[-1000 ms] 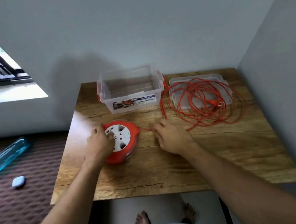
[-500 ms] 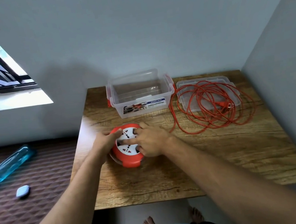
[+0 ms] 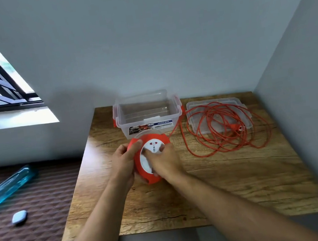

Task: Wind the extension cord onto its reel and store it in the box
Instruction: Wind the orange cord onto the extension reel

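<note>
The round orange reel [image 3: 148, 142] with a white socket face is tilted up off the wooden table [image 3: 233, 187], held between both hands. My left hand [image 3: 123, 161] grips its left rim. My right hand [image 3: 164, 163] lies over the white face, fingers pressed on it. The orange cord [image 3: 224, 130] lies in loose loops at the right, partly on a clear lid [image 3: 193, 107], its plug near the right side. One strand runs from the pile to the reel. The clear plastic box [image 3: 147, 111] stands open just behind the reel.
Grey walls close the table at the back and right. A brown patterned mat lies left of the table with a blue bottle [image 3: 9, 185] and a small pale blue object [image 3: 19, 217] on it. A barred window is at upper left. Bare feet show below the table's front edge.
My right hand left the cord and came onto the reel's white face. Both hands have lifted and tilted the reel upright from lying flat.
</note>
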